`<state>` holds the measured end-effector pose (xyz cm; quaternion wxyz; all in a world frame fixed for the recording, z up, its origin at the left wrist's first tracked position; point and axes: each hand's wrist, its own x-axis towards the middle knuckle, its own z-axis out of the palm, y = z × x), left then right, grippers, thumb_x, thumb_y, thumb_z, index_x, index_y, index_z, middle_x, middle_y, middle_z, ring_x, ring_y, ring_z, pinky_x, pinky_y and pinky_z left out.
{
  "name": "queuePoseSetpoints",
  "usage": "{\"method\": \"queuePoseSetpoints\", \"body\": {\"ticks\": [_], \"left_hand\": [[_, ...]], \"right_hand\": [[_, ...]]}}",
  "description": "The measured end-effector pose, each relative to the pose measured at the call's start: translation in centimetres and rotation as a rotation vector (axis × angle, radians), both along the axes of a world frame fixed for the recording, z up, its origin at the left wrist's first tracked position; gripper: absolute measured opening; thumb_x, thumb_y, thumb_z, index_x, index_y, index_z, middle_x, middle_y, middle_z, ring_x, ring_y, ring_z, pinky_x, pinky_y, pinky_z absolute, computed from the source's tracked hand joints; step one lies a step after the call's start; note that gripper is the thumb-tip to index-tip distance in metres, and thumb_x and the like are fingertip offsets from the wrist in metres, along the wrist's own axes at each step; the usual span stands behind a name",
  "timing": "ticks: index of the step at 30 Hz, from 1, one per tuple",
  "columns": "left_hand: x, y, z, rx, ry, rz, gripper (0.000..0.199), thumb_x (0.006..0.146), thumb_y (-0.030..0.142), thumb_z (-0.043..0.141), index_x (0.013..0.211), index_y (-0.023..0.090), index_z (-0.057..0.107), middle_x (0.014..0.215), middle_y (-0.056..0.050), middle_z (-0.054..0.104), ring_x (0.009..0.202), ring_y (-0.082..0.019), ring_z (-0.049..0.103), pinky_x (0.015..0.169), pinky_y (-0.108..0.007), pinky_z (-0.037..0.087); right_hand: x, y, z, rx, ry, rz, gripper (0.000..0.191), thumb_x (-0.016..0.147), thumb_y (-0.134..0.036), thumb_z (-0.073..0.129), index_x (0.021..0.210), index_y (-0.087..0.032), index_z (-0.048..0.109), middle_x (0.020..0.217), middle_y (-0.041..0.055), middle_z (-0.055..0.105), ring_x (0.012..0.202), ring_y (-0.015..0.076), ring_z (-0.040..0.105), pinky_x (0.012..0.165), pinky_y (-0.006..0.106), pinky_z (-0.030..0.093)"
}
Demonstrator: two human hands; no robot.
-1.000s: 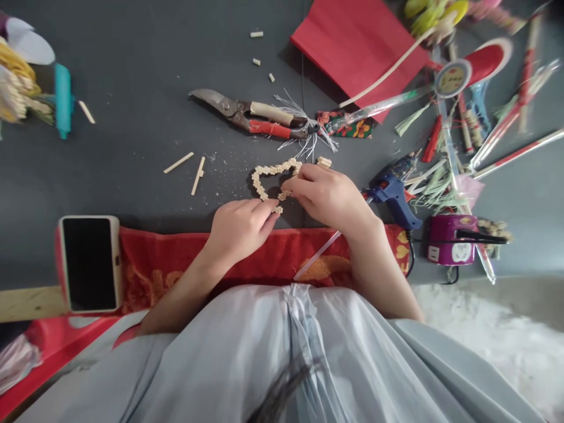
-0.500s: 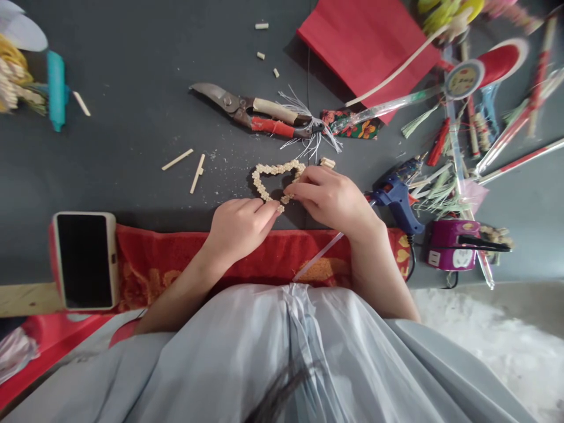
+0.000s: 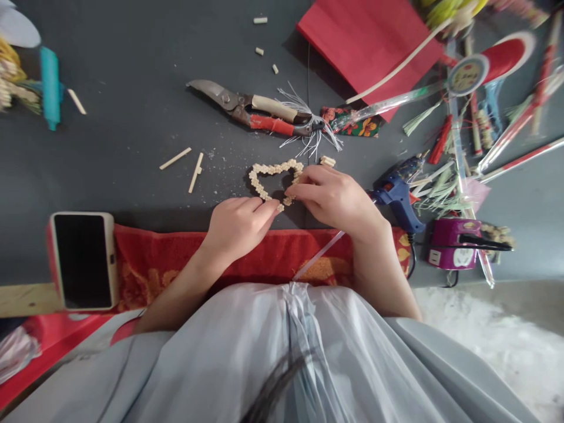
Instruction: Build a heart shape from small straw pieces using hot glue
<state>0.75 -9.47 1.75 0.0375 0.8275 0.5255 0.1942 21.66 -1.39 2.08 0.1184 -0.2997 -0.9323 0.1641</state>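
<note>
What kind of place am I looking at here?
Probably a craft table, at home or in a small workshop: a glue gun, pruning shears and a spool of red ribbon lie around the hands.

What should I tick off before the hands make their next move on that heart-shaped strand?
1. Left hand grips the heart-shaped strand near its lower point: ok.
2. Right hand has fingers on the strand's right side: ok, though they hide part of it.
3. The strand's two ends meet at the lower point: cannot tell; they lie close, but contact is unclear.
4. Glue gun nozzle points away from both hands: ok.
5. Glue gun heat: cannot tell.
6. Pruning shears lie apart from both hands, beyond the strand: ok.
</note>
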Motion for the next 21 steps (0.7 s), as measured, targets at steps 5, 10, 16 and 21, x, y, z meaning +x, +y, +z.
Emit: {"method": "queuePoseSetpoints", "body": {"ticks": [5,10,16,21], "left_hand": [[0.0,0.0,-0.1,0.007,-0.020,-0.012,0.017,0.096,0.022,0.057,0.092,0.018,0.073,0.075,0.000,0.076,0.060,-0.015,0.070,0.054,-0.029,0.044],[0.0,0.1,0.0,0.010,-0.018,-0.011,0.016,0.096,0.021,0.058,0.092,0.018,0.072,0.077,0.000,0.076,0.061,-0.016,0.070,0.054,-0.030,0.045],[0.0,0.0,0.4,-0.001,-0.055,0.001,0.016,0.097,0.026,0.058,0.099,0.018,0.071,0.076,0.001,0.075,0.062,-0.014,0.068,0.057,-0.028,0.046],[0.2,1.3,1.2,-0.039,-0.086,0.074,0.022,0.097,0.022,0.052,0.112,0.019,0.068,0.085,-0.003,0.072,0.084,-0.019,0.068,0.074,-0.031,0.053]], "right_hand": [[0.0,0.0,0.2,0.018,-0.017,0.012,0.031,0.096,-0.010,0.045,0.095,-0.021,0.074,0.089,0.0060,0.065,0.081,0.0166,0.057,0.068,0.027,0.043],[0.0,0.1,0.2,0.013,-0.030,0.016,0.032,0.096,-0.011,0.045,0.095,-0.022,0.075,0.088,0.0057,0.066,0.080,0.0159,0.058,0.069,0.027,0.044],[0.9,0.5,1.2,-0.186,0.129,-0.053,0.030,0.091,-0.013,0.050,0.109,-0.020,0.073,0.095,0.0059,0.070,0.082,0.0154,0.063,0.073,0.027,0.047],[-0.1,0.3,1.9,-0.210,-0.001,-0.468,0.018,0.091,-0.029,0.057,0.091,-0.018,0.071,0.078,0.0049,0.067,0.071,0.0171,0.059,0.067,0.030,0.043]]}}
